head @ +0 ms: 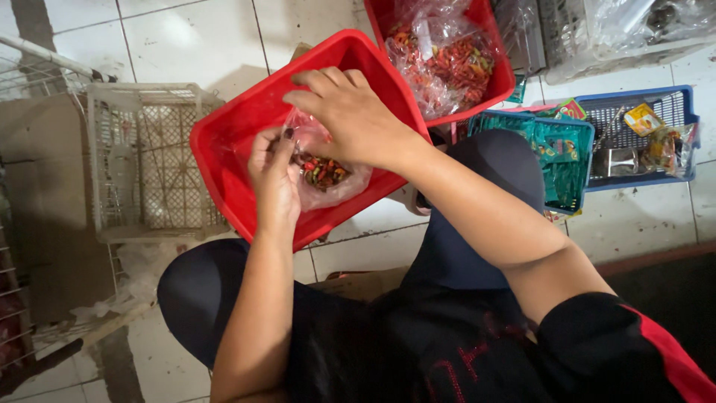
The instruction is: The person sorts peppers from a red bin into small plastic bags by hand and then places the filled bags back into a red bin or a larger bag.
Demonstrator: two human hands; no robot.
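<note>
Both hands are down inside the red tray (pixel 239 134), which rests tilted on the tiled floor (pixel 641 216) just in front of the person's knees. A small clear bag of chillies (pixel 324 175) lies near the tray's front edge, caught between the two hands. The left hand (pixel 274 175) pinches the bag's plastic at its left side, fingers curled in. The right hand (pixel 350 112) arches over the bag from above, fingers bent down onto the gathered plastic at its top, closed on it rather than spread. Just past the tray's far corner sits a second red tray (pixel 501 75) holding a larger bag of chillies (pixel 447 63). A pale plastic crate (pixel 101 160) stands at the tray's left, a blue basket (pixel 682 119) well off to the right
</note>
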